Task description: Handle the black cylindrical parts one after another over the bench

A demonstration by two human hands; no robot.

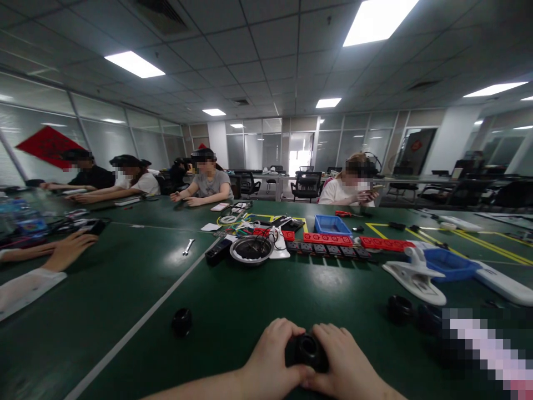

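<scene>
Both of my hands are closed around one black round part with a hole in its top [308,345], low over the green table. My left hand [272,353] wraps it from the left, and my right hand [343,355] grips it from the right. The thumbs meet at its near side, covering the lower part. Off to the left on the table lies a similar black round part [182,322]. Two more stand to the right, a black ring-shaped part [400,309] and another black part [430,318] beside it.
A white clamp-like stand [416,278] and a blue tray [449,263] stand at the right. Ahead are a round dark dish [251,251], red strips [328,239], another blue bin [332,225] and a wrench [189,247]. A co-worker's hand [70,250] is at the left.
</scene>
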